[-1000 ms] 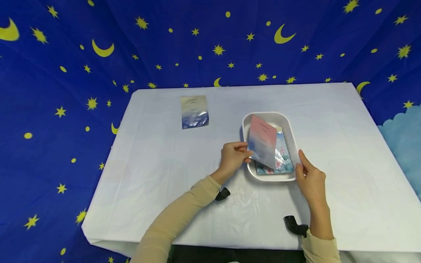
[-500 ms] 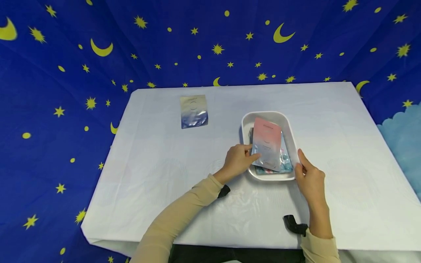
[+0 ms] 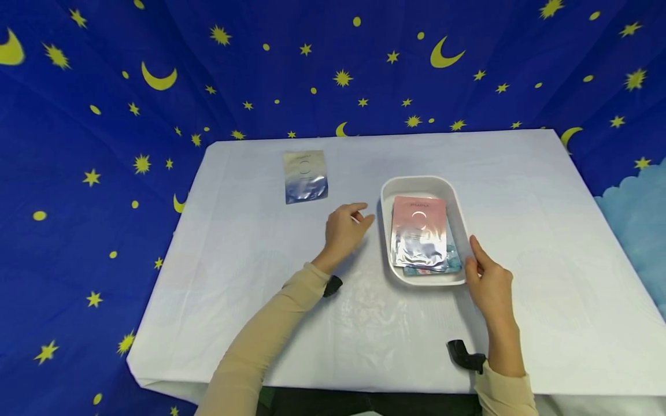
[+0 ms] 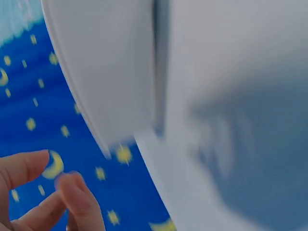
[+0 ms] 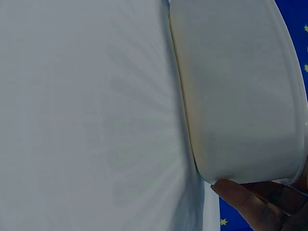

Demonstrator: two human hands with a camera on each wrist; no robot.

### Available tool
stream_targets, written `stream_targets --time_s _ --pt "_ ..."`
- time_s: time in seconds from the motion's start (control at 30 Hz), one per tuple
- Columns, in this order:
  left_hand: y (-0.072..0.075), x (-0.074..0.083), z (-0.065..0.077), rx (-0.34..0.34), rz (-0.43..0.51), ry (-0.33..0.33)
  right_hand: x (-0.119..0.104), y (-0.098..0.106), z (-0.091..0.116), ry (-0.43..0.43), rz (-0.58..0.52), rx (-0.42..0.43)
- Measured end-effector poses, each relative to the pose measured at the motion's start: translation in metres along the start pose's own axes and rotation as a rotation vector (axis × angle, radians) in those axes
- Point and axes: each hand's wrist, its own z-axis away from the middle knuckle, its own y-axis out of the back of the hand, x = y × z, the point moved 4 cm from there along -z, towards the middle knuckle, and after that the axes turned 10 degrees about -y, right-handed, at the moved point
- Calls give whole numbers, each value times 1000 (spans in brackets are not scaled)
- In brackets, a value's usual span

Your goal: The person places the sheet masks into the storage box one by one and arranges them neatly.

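Note:
In the head view a white plastic box [image 3: 457, 215] stands right of the middle of the table. A pink-and-silver sachet [image 3: 419, 222], like a sheet-mask packet, lies flat inside it, over a blue floral packet [image 3: 454, 260] that is mostly covered. My right hand [image 3: 491, 286] holds the box at its near right side; the right wrist view has the fingers [image 5: 245, 202] at the end of its wall. Left of the box, my left hand [image 3: 346, 234] is in the air, holding nothing, thumb and fingers apart. The left wrist view also catches its fingers [image 4: 79, 199] beside the box wall [image 4: 106, 72].
A gold-and-blue sachet [image 3: 305, 177] lies at the back of the table, left of centre. The white cloth [image 3: 218, 289] covers the tabletop. Behind it hangs a blue curtain [image 3: 291, 52] with yellow stars and moons. Black wrist mounts [image 3: 465, 355] stick out near the sleeves.
My left hand lowered the pink sachet into the box, let go of it, and drew back to the left. The right hand has stayed at the box.

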Motion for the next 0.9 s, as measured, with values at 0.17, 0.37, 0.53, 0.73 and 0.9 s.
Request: stream_targets --time_s 0.17,0.37,0.53,0.73,0.9 --pt "38 -42 -24 150 -86 150 0 -1 0 13 2 11" --pt "71 -89 -41 284 -147 292 1 0 0 37 -5 28" --pt "77 -118 -47 281 -157 358 0 1 0 29 5 29" --pt "72 -144 -49 216 -184 420 1 1 1 5 1 6" --pt "66 -153 -52 173 -225 444 1 1 2 9 13 16"
